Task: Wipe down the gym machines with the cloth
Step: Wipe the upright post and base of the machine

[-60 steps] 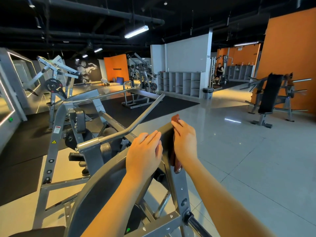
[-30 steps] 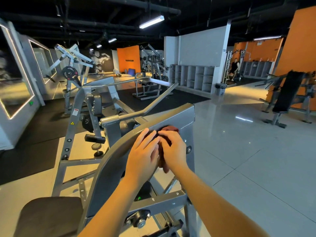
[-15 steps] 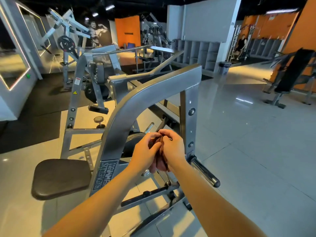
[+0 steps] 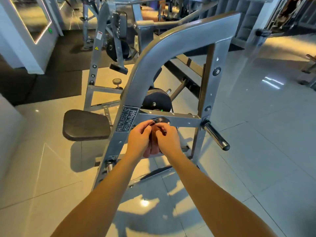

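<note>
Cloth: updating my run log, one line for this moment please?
left hand grips cloth | right hand grips cloth | both in front of machine frame

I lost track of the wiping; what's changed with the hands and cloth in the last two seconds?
Both hands came down off the frame's top; the left hand, flat on the metal before, now grips the cloth with the right hand, in front of the crossbar. The right hand kept the cloth; the frame stayed put.
</note>
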Demonstrator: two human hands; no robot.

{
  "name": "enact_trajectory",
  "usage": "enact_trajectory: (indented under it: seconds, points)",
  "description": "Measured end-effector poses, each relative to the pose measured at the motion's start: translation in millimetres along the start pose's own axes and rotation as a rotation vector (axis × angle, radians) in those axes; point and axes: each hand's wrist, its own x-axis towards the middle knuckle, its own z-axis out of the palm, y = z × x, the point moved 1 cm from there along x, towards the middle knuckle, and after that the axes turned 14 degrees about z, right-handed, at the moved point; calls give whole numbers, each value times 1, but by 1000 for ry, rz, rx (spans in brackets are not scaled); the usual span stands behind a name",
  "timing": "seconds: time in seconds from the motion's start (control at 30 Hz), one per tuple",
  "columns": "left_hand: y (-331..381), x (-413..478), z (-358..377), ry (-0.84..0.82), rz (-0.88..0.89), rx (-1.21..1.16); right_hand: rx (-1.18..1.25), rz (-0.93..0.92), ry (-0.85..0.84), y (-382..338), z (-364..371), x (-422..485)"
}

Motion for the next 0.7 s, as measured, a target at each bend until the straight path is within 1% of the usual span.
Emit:
enact_trajectory:
  seconds: [0.1,0.23,0.3,0.37,0.47,0.57,0.63,0.7]
  points:
    - [-8,-11,-21,-4,-44,-63,-6,-2,-17,2,19,-16]
    - [-30,-26,-67,-19,-103,-148,-77,-86,-7,0,54,-37]
    - [-45,-31,-93,-31,-106,-155,10,-56,26,-2,81,-48]
    - [-62,-36,-121,-61,-102,-142,140,19,76,-3,115,-61]
    - [-84,-43,-162,-204,-109,-112,284,141,98,-9,167,-85]
    - [-103,-40,-194,-307,-115,-90,370,183,98,-21,207,-105]
    - [-115,-35,-209,-380,-101,-21,406,235,103,-27,227,-112]
    - [-126,-27,-220,-474,-73,48,427,296,148,-29,240,-114]
